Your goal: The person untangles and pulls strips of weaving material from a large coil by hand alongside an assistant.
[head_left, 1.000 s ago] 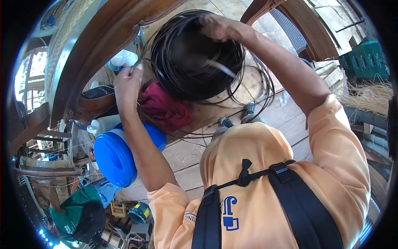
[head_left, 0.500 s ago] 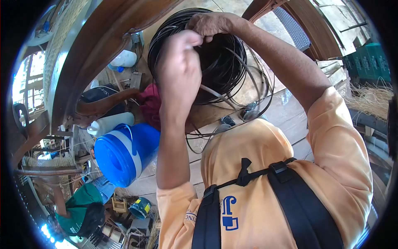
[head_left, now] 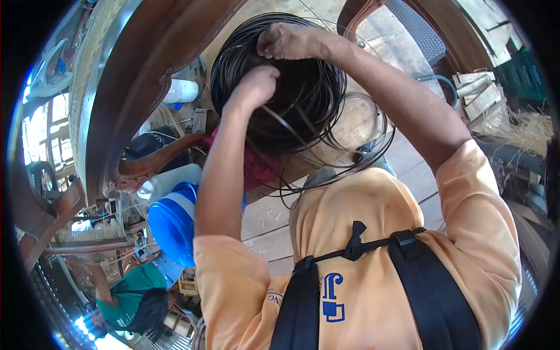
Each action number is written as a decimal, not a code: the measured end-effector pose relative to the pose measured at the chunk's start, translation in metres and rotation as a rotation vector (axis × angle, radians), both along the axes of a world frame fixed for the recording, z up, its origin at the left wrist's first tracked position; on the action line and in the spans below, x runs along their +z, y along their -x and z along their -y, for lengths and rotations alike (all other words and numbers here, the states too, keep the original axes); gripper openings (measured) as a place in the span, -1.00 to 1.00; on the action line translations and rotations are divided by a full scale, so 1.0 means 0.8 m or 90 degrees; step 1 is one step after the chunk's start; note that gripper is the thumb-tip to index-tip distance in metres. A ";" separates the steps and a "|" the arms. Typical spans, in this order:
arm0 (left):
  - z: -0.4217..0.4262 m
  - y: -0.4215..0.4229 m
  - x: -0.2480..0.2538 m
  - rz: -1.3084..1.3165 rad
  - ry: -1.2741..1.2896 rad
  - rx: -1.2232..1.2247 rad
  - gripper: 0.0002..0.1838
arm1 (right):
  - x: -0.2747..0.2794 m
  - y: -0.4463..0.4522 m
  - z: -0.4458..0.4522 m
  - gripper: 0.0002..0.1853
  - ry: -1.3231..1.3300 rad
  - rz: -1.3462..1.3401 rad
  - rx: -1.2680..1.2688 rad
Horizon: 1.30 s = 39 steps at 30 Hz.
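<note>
A large coil of dark, thin strands (head_left: 335, 87) lies on a wooden tabletop, with loose loops hanging from its near side. My right hand (head_left: 290, 42) is at the coil's upper inner edge, fingers curled and pinched together. Just below it, my left hand (head_left: 256, 84) is closed over the coil's dark middle, its thumb towards the right. What each hand grips is hidden by the fingers or too thin to make out. A flatter, shinier strand (head_left: 283, 121) runs out from beneath the left wrist. The two hands are slightly apart.
A carved wooden frame (head_left: 131, 70) rises close on my left. Below it stand a blue bucket (head_left: 172, 227) and a white container (head_left: 169, 181); a dark red cloth (head_left: 256, 172) hangs by the coil. A person in green (head_left: 137, 294) is at lower left. Pale fibres (head_left: 525, 131) lie at right.
My left hand has moved down and away from my right hand, which shifted slightly left. The view has shifted a little, and the blue bucket is now partly behind my left arm.
</note>
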<state>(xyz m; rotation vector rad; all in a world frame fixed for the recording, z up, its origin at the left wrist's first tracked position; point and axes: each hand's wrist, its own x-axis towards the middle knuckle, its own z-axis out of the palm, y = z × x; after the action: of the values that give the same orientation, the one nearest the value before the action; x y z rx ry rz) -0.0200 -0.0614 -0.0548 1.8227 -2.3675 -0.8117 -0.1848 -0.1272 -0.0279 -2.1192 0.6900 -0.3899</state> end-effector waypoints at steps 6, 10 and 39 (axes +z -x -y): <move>0.092 -0.051 0.017 0.024 -0.056 0.011 -0.53 | -0.021 0.005 -0.095 -0.58 0.239 -0.162 -0.098; 0.114 -0.051 0.052 -0.075 0.070 0.032 -0.53 | 0.016 0.027 -0.084 -0.71 0.426 -0.264 -0.132; -0.024 0.001 -0.057 0.083 -0.217 -0.295 -0.71 | -0.066 0.080 -0.139 -0.69 0.518 -0.197 -0.273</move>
<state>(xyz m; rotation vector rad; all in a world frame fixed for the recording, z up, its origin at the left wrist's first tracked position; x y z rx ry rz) -0.0206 -0.0420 -0.1005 1.4646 -2.9452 -1.2411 -0.2486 -0.0156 -0.0808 -2.8230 1.3475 -0.6634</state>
